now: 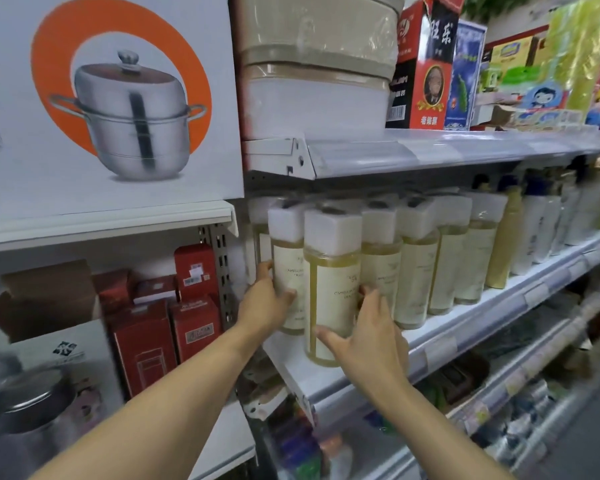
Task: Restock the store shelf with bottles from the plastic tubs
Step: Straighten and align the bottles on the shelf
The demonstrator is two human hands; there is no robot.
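Bottles with white caps and pale yellow liquid are filling the left end of the shelf (440,344). We are gripping the front bottle (329,289) with our right hand (368,336), fingers wrapped round its lower half, right at the shelf's front edge. Our left hand (267,303) is curling round the neighbouring bottle (286,268), just behind and to the left. The front bottle's base seems to be overhanging the edge, though blur is making this uncertain. We are judging the step best done by sliding it back squarely, label forward, while steadying the neighbour against tipping. No tubs are showing.
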